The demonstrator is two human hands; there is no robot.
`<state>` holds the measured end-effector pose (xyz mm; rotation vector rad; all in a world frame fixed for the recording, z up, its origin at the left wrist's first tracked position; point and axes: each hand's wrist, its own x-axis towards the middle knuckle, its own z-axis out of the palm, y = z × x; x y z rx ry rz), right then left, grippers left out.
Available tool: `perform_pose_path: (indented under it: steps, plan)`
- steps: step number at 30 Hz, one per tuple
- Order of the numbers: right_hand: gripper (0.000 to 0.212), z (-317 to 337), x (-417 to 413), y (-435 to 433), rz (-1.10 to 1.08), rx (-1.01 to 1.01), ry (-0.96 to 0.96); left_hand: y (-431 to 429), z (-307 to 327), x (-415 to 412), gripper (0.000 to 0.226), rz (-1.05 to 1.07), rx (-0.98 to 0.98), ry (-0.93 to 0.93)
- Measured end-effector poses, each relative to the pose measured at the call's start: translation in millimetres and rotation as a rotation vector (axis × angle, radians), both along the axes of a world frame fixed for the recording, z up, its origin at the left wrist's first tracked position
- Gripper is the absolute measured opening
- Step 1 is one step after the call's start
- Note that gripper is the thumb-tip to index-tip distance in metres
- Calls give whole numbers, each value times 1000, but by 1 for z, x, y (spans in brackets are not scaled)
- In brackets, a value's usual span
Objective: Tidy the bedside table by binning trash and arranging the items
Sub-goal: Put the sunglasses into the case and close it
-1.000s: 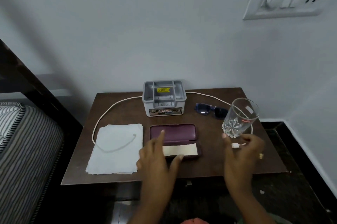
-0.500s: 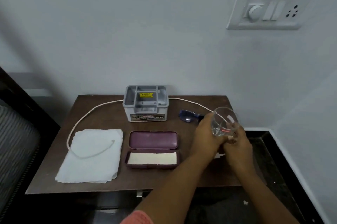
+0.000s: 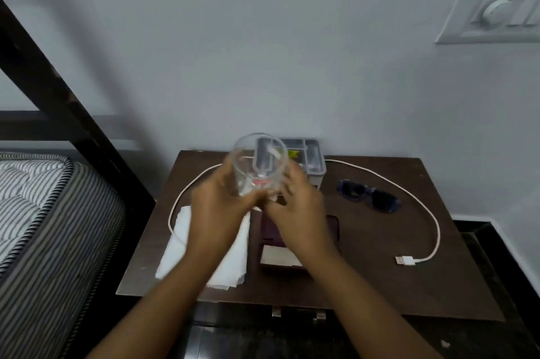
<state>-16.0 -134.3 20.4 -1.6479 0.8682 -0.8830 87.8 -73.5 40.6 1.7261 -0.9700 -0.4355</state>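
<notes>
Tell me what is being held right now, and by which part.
The clear glass, gripped by both hands around its lower wall and base: left hand on its left side, right hand on its right.

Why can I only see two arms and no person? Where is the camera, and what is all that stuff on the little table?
The camera sits on the person's head and looks forward and down. That is why you see only their own arms, just as you see yours. There is no robot here.

The left hand and the right hand hold a clear glass together, lifted above the brown bedside table.

On the table lie a white tissue, an open purple case, a grey box at the back, dark sunglasses and a long white cable. The striped thing on the left is a mattress.
</notes>
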Motion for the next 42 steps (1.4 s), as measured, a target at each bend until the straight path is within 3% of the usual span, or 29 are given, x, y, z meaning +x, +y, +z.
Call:
perform_pose_path:
  steps: [3,8,15,20,24,26,28,30,33,36,39,42]
  plan:
    - [74,-6,36,2,52,49,4,4,-4,48,61,102,46,-28]
    - [67,-13,47,9,28,134,4,-11,-27,90,61,180,78,13]
    - [61,-19,-18,14,-204,226,-34,-31,-61,98,63,176,72,195]
    - [56,-28,-76,6,-429,239,-25,-41,-65,105,67,161,74,213]
    - [53,-28,-107,-12,-581,222,8,-36,-58,99,80,78,161,137]
    - [49,-29,-120,-23,-644,209,15,-27,-48,75,91,205,133,17]
    - [43,-38,-132,-35,-721,224,22,-17,-38,32,68,295,-104,-139]
    - [38,-54,-142,-47,-794,274,2,-17,-38,-25,40,145,-245,-143]
    - [36,-67,-148,-66,-845,358,-20,-45,-50,-94,38,-189,-76,11]
    - [33,-75,-152,-84,-831,395,10,-97,-71,-118,43,-357,212,58]
    - [32,-83,-156,-101,-812,416,45,-136,-82,-119,41,-395,411,17]
    - [31,-90,-157,-117,-785,441,78,-158,-84,-111,45,-290,526,14]
